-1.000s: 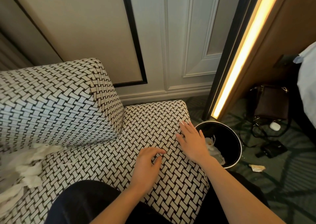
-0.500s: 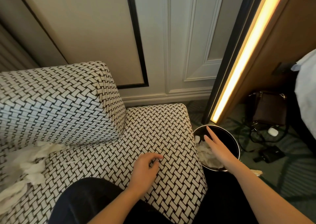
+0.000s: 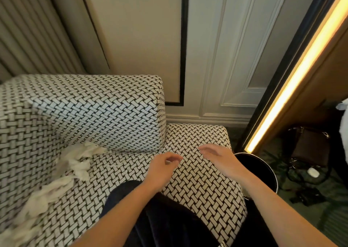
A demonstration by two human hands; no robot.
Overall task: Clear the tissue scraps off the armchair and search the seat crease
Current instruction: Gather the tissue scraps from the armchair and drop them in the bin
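Head view. The tissue scraps [image 3: 75,164], white, torn and crumpled, lie in a loose trail along the left of the seat of the armchair [image 3: 197,186]. The trail runs from the seat crease [image 3: 131,151] under the back cushion toward the near-left corner. The upholstery is a black-and-white basket weave. I see the left hand [image 3: 162,169] over mid-seat, fingers curled toward the thumb; blur keeps me from telling whether they pinch anything. The right hand [image 3: 220,158] is over the seat's right edge, fingers spread and relaxed, holding nothing, just beside a black bin [image 3: 263,168].
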